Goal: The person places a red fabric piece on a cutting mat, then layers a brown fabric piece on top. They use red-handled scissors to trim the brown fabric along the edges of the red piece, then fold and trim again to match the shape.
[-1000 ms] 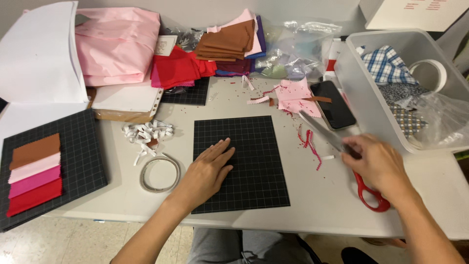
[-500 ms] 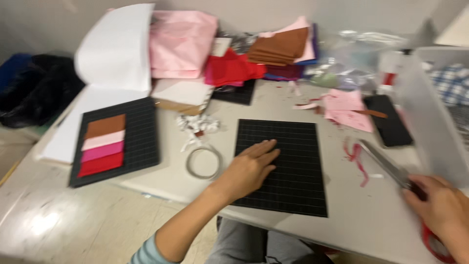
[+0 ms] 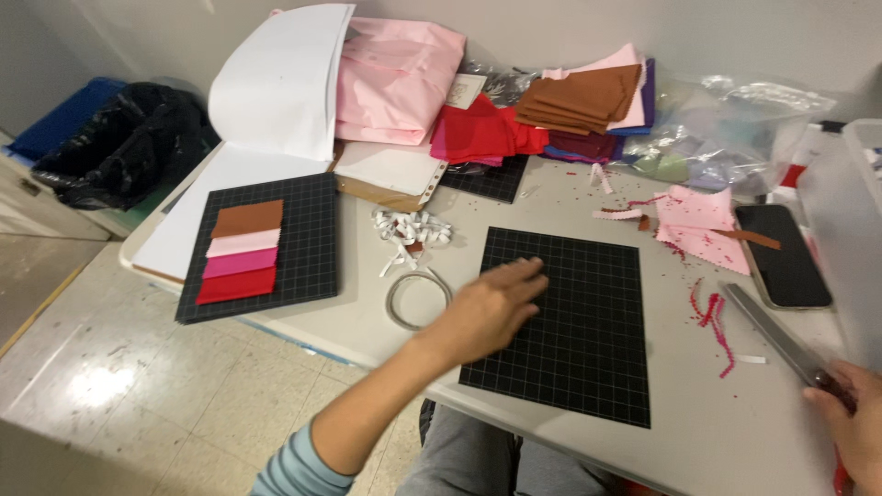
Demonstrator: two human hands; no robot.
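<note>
My left hand (image 3: 491, 308) rests flat, fingers together, on the left part of a black gridded cutting mat (image 3: 579, 321) in front of me. My right hand (image 3: 850, 422) at the lower right edge grips the red handles of a pair of long scissors (image 3: 776, 335), whose blades point up and left over the table. A second black mat (image 3: 308, 248) to the left carries a stack of brown, pink and red fabric swatches (image 3: 239, 253).
A white tape loop (image 3: 418, 298) and white paper scraps (image 3: 412, 230) lie left of the mat. A dark phone (image 3: 781, 257), pink fabric piece (image 3: 703, 225) and red trimmings (image 3: 712, 317) lie right. Folded fabrics (image 3: 579, 96), white paper sheets (image 3: 276, 78) and a clear bin (image 3: 850, 220) line the table.
The camera has swung left, showing more floor and the table's left end. My right hand with the scissors has slid to the frame's lower right corner. My left hand stays on the mat.
</note>
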